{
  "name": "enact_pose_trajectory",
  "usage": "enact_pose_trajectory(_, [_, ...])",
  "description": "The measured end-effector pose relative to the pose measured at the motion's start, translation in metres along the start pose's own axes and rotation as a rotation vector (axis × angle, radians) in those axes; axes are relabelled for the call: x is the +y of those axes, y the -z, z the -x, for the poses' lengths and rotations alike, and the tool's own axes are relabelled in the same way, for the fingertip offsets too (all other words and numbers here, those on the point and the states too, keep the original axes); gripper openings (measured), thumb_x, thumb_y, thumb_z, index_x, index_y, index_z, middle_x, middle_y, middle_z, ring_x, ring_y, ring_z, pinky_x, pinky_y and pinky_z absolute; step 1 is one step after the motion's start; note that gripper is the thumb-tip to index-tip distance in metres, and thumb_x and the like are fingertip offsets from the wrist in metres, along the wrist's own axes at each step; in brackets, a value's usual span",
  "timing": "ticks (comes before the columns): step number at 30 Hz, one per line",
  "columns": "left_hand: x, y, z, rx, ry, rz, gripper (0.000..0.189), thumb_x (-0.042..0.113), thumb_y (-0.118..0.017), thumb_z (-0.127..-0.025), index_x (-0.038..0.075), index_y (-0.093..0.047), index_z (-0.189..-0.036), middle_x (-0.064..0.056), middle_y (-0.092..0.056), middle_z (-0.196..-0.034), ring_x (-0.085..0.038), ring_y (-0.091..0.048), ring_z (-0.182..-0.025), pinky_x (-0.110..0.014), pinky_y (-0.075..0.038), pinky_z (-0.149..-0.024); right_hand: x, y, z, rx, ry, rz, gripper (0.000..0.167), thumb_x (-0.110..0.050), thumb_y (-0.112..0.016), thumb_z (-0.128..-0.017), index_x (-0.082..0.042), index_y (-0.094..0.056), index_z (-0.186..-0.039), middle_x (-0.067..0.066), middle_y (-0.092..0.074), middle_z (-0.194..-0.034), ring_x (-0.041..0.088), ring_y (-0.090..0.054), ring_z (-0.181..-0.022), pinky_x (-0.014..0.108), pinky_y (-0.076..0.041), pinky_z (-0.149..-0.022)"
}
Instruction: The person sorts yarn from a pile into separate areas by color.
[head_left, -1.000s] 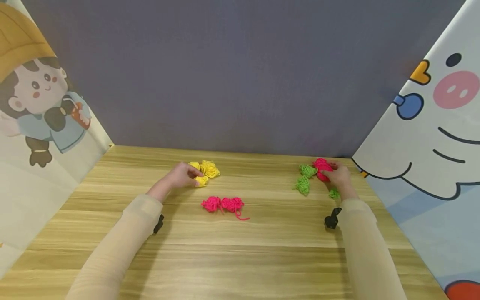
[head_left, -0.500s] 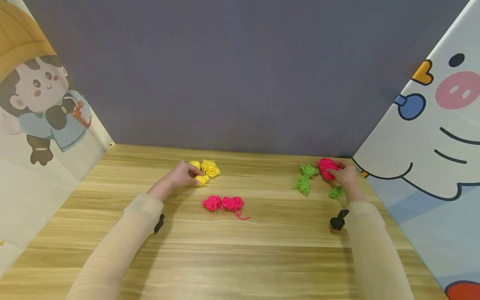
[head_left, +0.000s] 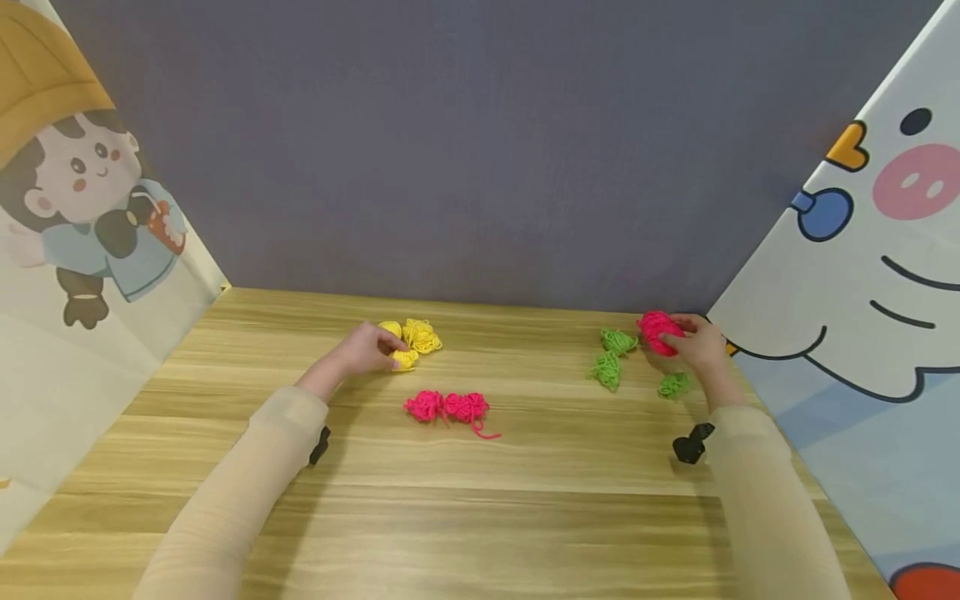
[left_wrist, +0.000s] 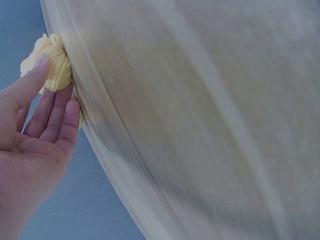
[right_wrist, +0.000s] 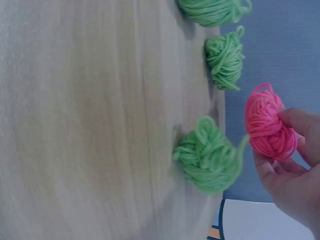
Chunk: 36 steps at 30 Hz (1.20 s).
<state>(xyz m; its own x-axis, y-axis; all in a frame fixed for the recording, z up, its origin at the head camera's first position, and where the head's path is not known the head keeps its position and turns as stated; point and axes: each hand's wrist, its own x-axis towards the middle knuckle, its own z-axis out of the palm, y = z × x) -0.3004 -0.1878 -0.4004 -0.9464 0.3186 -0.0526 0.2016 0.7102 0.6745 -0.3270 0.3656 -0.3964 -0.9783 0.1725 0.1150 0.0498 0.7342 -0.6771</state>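
My right hand (head_left: 701, 342) pinches a ball of pink yarn (head_left: 658, 332) between thumb and fingers, raised off the tabletop in the right wrist view. Just left of it lie two green yarn balls (head_left: 618, 341), and a third green ball (right_wrist: 209, 159) sits nearer the right forearm. At the back left, my left hand (head_left: 365, 348) has its thumb and fingertips on a yellow yarn ball (left_wrist: 59, 65), pinching it. Two more yellow balls (head_left: 422, 336) lie right behind and beside that one. The far side of the held yellow ball is hidden.
Two pink yarn balls (head_left: 466, 407) lie side by side mid-table, one with a loose tail. A grey panel (head_left: 480, 167) rises behind the wooden table (head_left: 480, 525). Printed cartoon panels (head_left: 900, 275) stand on both sides.
The right hand has carried the pink yarn ball to the right and slightly back, uncovering the green ball near the forearm. The left hand stays at the yellow yarn.
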Motion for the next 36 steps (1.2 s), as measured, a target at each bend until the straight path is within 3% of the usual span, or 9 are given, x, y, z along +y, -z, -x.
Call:
enact_pose_trajectory(5, [0.000, -0.001, 0.000, 0.004, -0.008, 0.003, 0.026, 0.004, -0.073, -0.081, 0.004, -0.071, -0.107, -0.014, -0.068, -0.110, -0.027, -0.062, -0.100, -0.039, -0.052, -0.087, -0.009, 0.009, 0.004, -0.018, 0.046, 0.005, 0.051, -0.023, -0.062, -0.090, 0.005, -0.048, -0.131, 0.031, -0.050, -0.129, 0.044, -0.047, -0.116, 0.037, -0.047, -0.080])
enact_pose_trajectory(10, [0.001, -0.001, 0.000, 0.006, -0.010, -0.004, 0.026, 0.003, -0.073, -0.080, 0.004, -0.071, -0.107, -0.015, -0.068, -0.110, -0.027, -0.062, -0.100, -0.039, -0.052, -0.087, -0.017, 0.018, 0.008, -0.041, 0.064, -0.006, 0.051, -0.024, -0.062, -0.091, 0.002, -0.047, -0.133, 0.028, -0.050, -0.131, 0.041, -0.049, -0.114, 0.016, -0.042, -0.068])
enact_pose_trajectory(14, [0.003, -0.001, 0.001, 0.007, -0.013, -0.016, 0.026, 0.003, -0.073, -0.080, 0.004, -0.071, -0.107, -0.015, -0.067, -0.110, -0.027, -0.062, -0.101, -0.039, -0.052, -0.088, -0.026, 0.024, 0.011, -0.032, 0.090, -0.049, 0.050, -0.019, -0.061, -0.091, 0.004, -0.046, -0.133, 0.029, -0.050, -0.130, 0.040, -0.049, -0.113, 0.006, -0.040, -0.060])
enact_pose_trajectory(28, [0.004, -0.001, 0.002, 0.017, -0.013, -0.032, 0.026, 0.003, -0.073, -0.080, 0.004, -0.071, -0.106, -0.015, -0.068, -0.110, -0.027, -0.062, -0.100, -0.039, -0.052, -0.087, -0.060, 0.040, 0.021, -0.002, 0.147, -0.098, 0.053, -0.021, -0.063, -0.091, 0.002, -0.045, -0.135, 0.026, -0.048, -0.133, 0.035, -0.050, -0.112, 0.003, -0.041, -0.062])
enact_pose_trajectory(36, [0.005, -0.001, 0.003, 0.019, -0.007, -0.032, 0.026, 0.002, -0.073, -0.080, 0.004, -0.071, -0.106, -0.015, -0.067, -0.110, -0.027, -0.061, -0.101, -0.039, -0.052, -0.088, -0.080, 0.048, 0.028, 0.021, 0.177, -0.106, 0.056, -0.029, -0.066, -0.089, -0.003, -0.048, -0.135, 0.021, -0.050, -0.132, 0.005, -0.051, -0.095, 0.005, -0.043, -0.065])
